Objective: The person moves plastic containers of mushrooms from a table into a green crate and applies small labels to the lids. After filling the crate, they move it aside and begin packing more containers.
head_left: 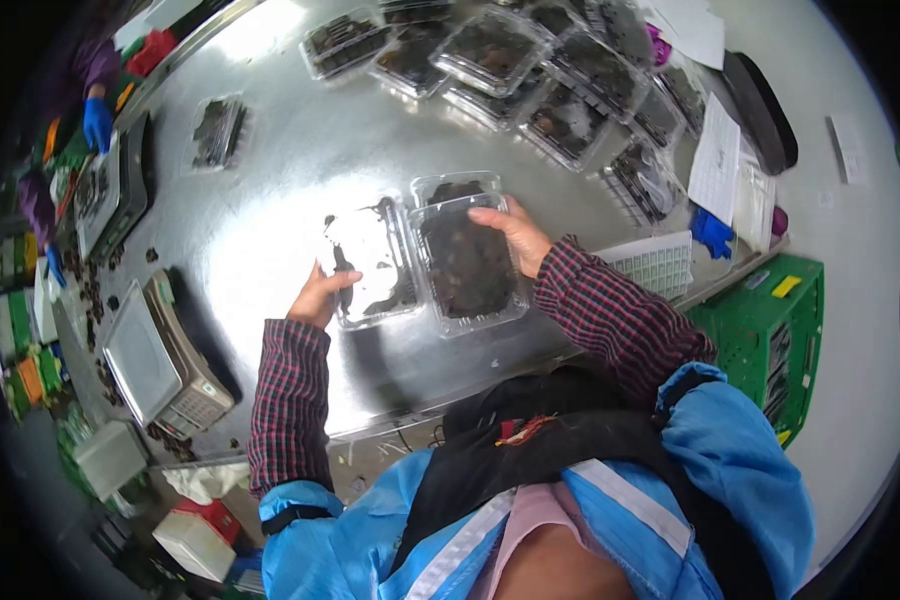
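Note:
My left hand (pixel 322 293) grips the left side of a clear plastic clamshell box (pixel 372 262), its thumb on the lid. Strong glare covers most of that lid, and dark contents show at its edges. My right hand (pixel 515 238) is closed on the right edge of a second clamshell box (pixel 470 265), filled with dark brown pieces I cannot name for sure. The two boxes are side by side, their edges touching or nearly so. Behind the right one, the top of another clear box (pixel 455 184) shows, partly covered.
Many filled clamshell boxes (pixel 495 50) are piled at the back right. A single box (pixel 215 132) lies at the back left. Scales (pixel 160 350) stand at left, near a co-worker's blue-gloved hand (pixel 98 124). A label sheet (pixel 655 262) and green crate (pixel 760 335) are at right.

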`<state>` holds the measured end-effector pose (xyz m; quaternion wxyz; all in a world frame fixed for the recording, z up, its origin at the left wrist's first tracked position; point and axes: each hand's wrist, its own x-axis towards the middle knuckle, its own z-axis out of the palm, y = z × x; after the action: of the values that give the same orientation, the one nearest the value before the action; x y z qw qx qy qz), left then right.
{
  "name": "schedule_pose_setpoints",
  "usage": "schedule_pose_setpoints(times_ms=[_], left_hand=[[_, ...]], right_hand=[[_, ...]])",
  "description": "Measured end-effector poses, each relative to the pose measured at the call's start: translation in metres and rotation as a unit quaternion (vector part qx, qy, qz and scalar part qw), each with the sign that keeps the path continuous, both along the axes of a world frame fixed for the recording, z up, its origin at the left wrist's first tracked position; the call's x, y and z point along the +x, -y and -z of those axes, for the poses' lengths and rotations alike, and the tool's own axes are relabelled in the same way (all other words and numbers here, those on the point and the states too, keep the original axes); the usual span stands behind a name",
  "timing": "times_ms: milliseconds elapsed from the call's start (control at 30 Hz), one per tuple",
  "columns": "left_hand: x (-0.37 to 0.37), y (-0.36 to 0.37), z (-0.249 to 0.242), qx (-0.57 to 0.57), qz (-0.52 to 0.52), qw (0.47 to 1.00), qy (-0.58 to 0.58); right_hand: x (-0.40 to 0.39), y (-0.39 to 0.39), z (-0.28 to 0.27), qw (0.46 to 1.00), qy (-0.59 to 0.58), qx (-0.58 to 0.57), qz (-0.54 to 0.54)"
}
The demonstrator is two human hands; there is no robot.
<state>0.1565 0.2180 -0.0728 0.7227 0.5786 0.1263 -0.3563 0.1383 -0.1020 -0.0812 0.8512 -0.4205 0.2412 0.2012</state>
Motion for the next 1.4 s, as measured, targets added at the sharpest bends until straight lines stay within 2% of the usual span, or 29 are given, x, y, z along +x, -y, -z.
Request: schedule_pose_setpoints(times_ms=[100, 133, 167, 200, 233, 267, 300, 333, 400, 433, 467, 500, 567, 633, 667, 700, 800, 833, 867, 900, 967, 1000, 1033, 1133, 1200, 1233, 1267, 1333, 1400], left_hand=[[-0.023, 0.000, 0.007, -0.089, -0.061, 0.994, -0.021], [-0.031, -0.005, 0.026, -0.129, -0.070, 0.989, -0.027], [-0.036, -0.034, 0.060, -0.160, -0.014, 0.983, -0.083], [-0.044, -0.004, 0.016, -0.131, -0.026, 0.990, -0.042], [-0.043, -0.019, 0.018, -0.155, 0.068, 0.984, -0.049], [-0.041, -0.004, -0.001, -0.138, 0.044, 0.988, -0.049], [-0.043, 0.006, -0.016, -0.160, 0.040, 0.985, -0.054], [-0.051, 0.030, -0.030, -0.103, -0.059, 0.993, 0.007], [-0.043, 0.050, -0.044, -0.182, 0.031, 0.983, -0.017], [-0.042, 0.069, -0.054, -0.195, 0.064, 0.978, -0.018], [-0.044, 0.101, -0.077, -0.209, 0.096, 0.973, -0.018], [-0.050, 0.132, -0.088, -0.199, 0.097, 0.975, -0.009], [-0.061, 0.200, -0.122, -0.184, 0.125, 0.975, -0.007], [-0.066, 0.267, -0.137, -0.162, 0.217, 0.963, -0.006], [-0.083, 0.313, -0.154, -0.168, 0.240, 0.956, 0.017], [-0.102, 0.361, -0.178, -0.183, 0.308, 0.933, 0.011], [-0.146, 0.495, -0.188, -0.190, 0.485, 0.853, 0.020], [-0.169, 0.535, -0.187, -0.179, 0.471, 0.864, -0.007], [-0.191, 0.577, -0.183, -0.172, 0.457, 0.872, -0.019], [-0.212, 0.617, -0.182, -0.130, 0.476, 0.868, -0.059], [-0.260, 0.682, -0.201, -0.178, 0.585, 0.788, -0.069], [-0.277, 0.710, -0.184, -0.159, 0.596, 0.783, -0.084], [-0.290, 0.735, -0.171, -0.118, 0.614, 0.776, -0.081], [-0.301, 0.795, -0.108, -0.061, 0.688, 0.719, -0.080], [-0.311, 0.806, -0.081, -0.001, 0.690, 0.723, -0.047], [-0.317, 0.805, -0.076, -0.018, 0.654, 0.754, -0.054], [-0.320, 0.805, -0.072, -0.035, 0.617, 0.784, -0.059], [-0.319, 0.804, -0.067, -0.020, 0.609, 0.791, -0.053], [-0.320, 0.799, -0.070, 0.108, 0.574, 0.794, 0.171]], right_hand=[[-0.003, 0.002, 0.000, 0.997, 0.031, 0.062, -0.039], [-0.007, 0.003, 0.001, 0.998, 0.039, 0.051, -0.023], [-0.014, 0.005, 0.002, 0.998, 0.045, 0.035, 0.001], [-0.019, 0.012, -0.015, 0.998, 0.057, 0.006, 0.004], [-0.026, 0.016, -0.021, 0.997, 0.023, -0.062, 0.029], [-0.028, 0.026, -0.034, 0.999, 0.016, -0.018, 0.035], [-0.036, 0.037, -0.051, 0.998, 0.017, -0.057, 0.026], [-0.047, 0.053, -0.056, 0.998, 0.039, -0.020, 0.037], [-0.073, 0.089, -0.084, 0.994, 0.084, 0.053, 0.050], [-0.089, 0.106, -0.101, 0.993, 0.077, 0.000, 0.089], [-0.106, 0.125, -0.118, 0.988, 0.069, -0.052, 0.126], [-0.125, 0.152, -0.125, 0.984, 0.146, -0.031, 0.101], [-0.168, 0.200, -0.155, 0.969, 0.141, 0.121, 0.160], [-0.224, 0.256, -0.178, 0.965, 0.151, 0.096, 0.193], [-0.252, 0.285, -0.178, 0.955, 0.184, 0.027, 0.232], [-0.284, 0.313, -0.188, 0.949, 0.185, 0.024, 0.256], [-0.389, 0.386, -0.218, 0.916, 0.145, -0.084, 0.365], [-0.423, 0.411, -0.217, 0.914, 0.182, -0.107, 0.345], [-0.454, 0.431, -0.210, 0.882, 0.073, -0.114, 0.451], [-0.485, 0.451, -0.203, 0.868, 0.025, -0.199, 0.455], [-0.535, 0.481, -0.184, 0.863, -0.028, -0.155, 0.480], [-0.555, 0.493, -0.177, 0.853, -0.074, -0.116, 0.504], [-0.571, 0.503, -0.173, 0.881, -0.082, -0.050, 0.463], [-0.591, 0.515, -0.126, 0.850, -0.185, -0.097, 0.484], [-0.615, 0.532, -0.077, 0.868, -0.150, -0.083, 0.465], [-0.621, 0.537, -0.065, 0.883, -0.114, -0.012, 0.455], [-0.619, 0.540, -0.063, 0.891, -0.076, 0.058, 0.443], [-0.624, 0.536, -0.070, 0.891, -0.068, 0.045, 0.447], [-0.632, 0.539, -0.072, 0.900, -0.080, 0.004, 0.429]])
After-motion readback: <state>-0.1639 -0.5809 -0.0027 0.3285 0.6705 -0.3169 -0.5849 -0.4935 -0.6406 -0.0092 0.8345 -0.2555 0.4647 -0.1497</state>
